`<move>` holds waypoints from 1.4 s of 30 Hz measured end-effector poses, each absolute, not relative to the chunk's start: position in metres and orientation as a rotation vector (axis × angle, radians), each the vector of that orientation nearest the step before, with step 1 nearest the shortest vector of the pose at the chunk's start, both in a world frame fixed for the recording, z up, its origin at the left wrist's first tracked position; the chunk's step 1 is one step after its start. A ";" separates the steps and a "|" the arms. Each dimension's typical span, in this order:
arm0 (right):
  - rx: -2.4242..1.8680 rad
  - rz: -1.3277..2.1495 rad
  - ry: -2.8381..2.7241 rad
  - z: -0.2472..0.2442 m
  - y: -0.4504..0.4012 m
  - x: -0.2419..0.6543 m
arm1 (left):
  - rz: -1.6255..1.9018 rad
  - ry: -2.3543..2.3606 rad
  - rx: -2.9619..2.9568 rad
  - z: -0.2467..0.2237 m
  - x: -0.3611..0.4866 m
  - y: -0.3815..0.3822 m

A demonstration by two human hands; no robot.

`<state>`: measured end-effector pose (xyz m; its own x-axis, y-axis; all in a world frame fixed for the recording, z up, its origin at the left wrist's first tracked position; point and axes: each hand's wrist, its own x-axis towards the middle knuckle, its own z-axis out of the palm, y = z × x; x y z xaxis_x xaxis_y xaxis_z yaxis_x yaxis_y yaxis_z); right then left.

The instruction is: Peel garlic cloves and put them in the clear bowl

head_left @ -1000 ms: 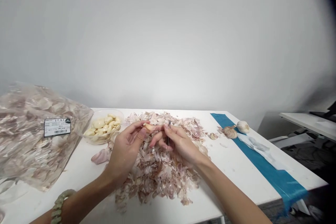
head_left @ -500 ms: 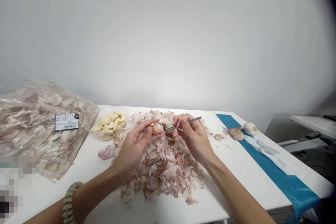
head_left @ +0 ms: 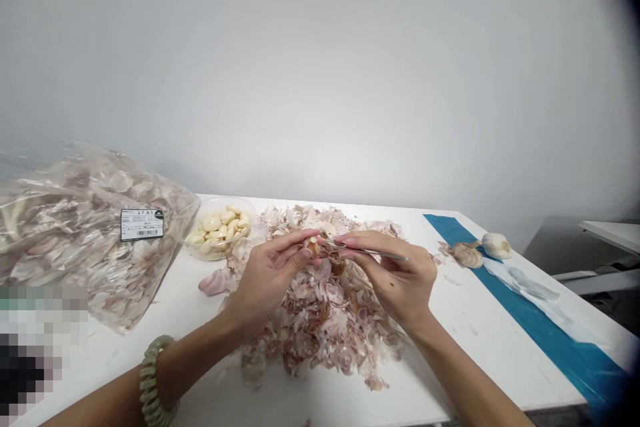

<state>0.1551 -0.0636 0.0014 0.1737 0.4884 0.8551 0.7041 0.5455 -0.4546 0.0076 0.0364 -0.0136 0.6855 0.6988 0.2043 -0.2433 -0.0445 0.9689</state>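
My left hand [head_left: 273, 277] pinches a garlic clove [head_left: 313, 246] that still has brownish skin on it. Coming in from the right, my right hand [head_left: 395, 270] grips a thin metal tool [head_left: 377, 253], perhaps a small knife, with its tip at the clove; its exact kind is hard to make out. Both hands are over a large heap of garlic skins [head_left: 325, 320]. Left of the heap stands a clear plastic bowl [head_left: 193, 253] holding several peeled garlic cloves [head_left: 220, 227]. A pinkish unpeeled piece of garlic [head_left: 214, 282] lies just in front of that bowl.
A clear bag full of garlic skins [head_left: 90, 233], with a price label [head_left: 142, 224], lies on the left of the white table [head_left: 500, 360]. To the right, two garlic bulbs [head_left: 467, 254] and a crumpled white plastic piece [head_left: 530, 293] rest by a blue strip [head_left: 540, 333].
My right hand has turned and closed in, bringing the tool's tip onto the clove, and the tool now lies flatter. The view has shifted slightly left.
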 end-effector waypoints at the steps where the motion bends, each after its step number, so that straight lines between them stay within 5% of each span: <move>1: -1.079 -0.215 -1.494 0.002 -0.064 0.155 | 0.793 0.399 1.428 -0.013 0.008 0.036; 33: -1.001 -0.286 -1.518 0.005 -0.066 0.157 | 0.608 0.333 1.224 -0.013 0.009 0.035; 42: -1.235 0.304 -1.263 0.005 -0.061 0.149 | 0.537 0.275 1.017 -0.008 0.007 0.034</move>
<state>0.1487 -0.0606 0.0048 0.3589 0.7576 0.5451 0.4268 0.3862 -0.8178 0.0072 0.0339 -0.0075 0.8384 0.5443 0.0274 -0.2957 0.4120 0.8619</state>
